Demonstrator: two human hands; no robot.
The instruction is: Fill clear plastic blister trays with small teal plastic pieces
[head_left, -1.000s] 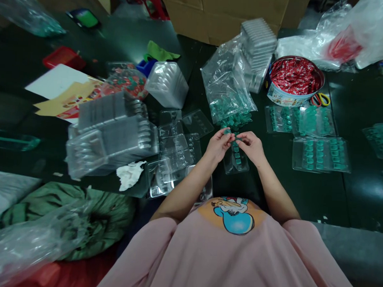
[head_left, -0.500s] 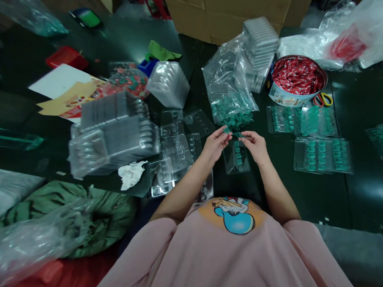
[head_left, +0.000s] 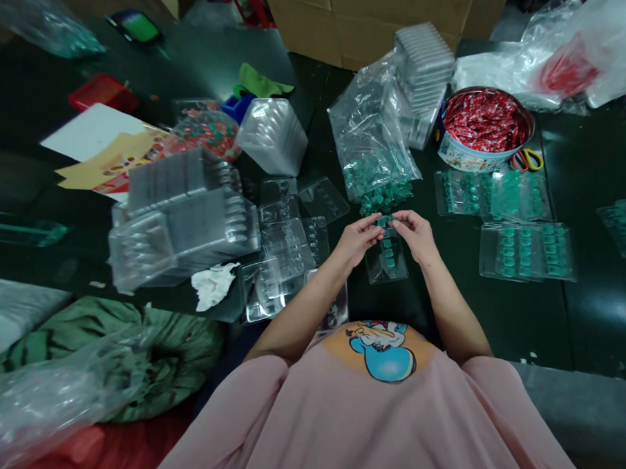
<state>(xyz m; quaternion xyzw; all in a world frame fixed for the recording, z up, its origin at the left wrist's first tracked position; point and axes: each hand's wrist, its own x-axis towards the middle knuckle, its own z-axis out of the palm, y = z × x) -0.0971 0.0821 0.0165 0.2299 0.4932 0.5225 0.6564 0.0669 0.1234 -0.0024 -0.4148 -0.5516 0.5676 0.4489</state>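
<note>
A clear blister tray point(head_left: 391, 274) lies on the dark table in front of me, with several small green plastic pieces point(head_left: 388, 253) in a column of its pockets. At the tray's far end, the fingertips of my left hand point(head_left: 362, 238) are closed on a small green piece point(head_left: 385, 222). From the other side, the thumb and fingers of my right hand point(head_left: 417, 235) pinch at the same spot. Fingers partly cover that piece. Just beyond my hands, loose green pieces point(head_left: 384, 195) spill from a clear plastic bag point(head_left: 372, 123).
Filled trays point(head_left: 527, 251) lie to the right, near a round tin point(head_left: 477, 159) of red packets and scissors point(head_left: 526, 159). Stacked clear trays point(head_left: 189, 215) and loose trays point(head_left: 286, 247) are on the left, beside crumpled white tissue point(head_left: 213, 285). A cardboard box point(head_left: 374, 23) stands behind.
My left hand has lowered slightly from near the loose pieces to the tray's far end. Both hands' fingertips are now at the top pocket, and the green piece there sits lower.
</note>
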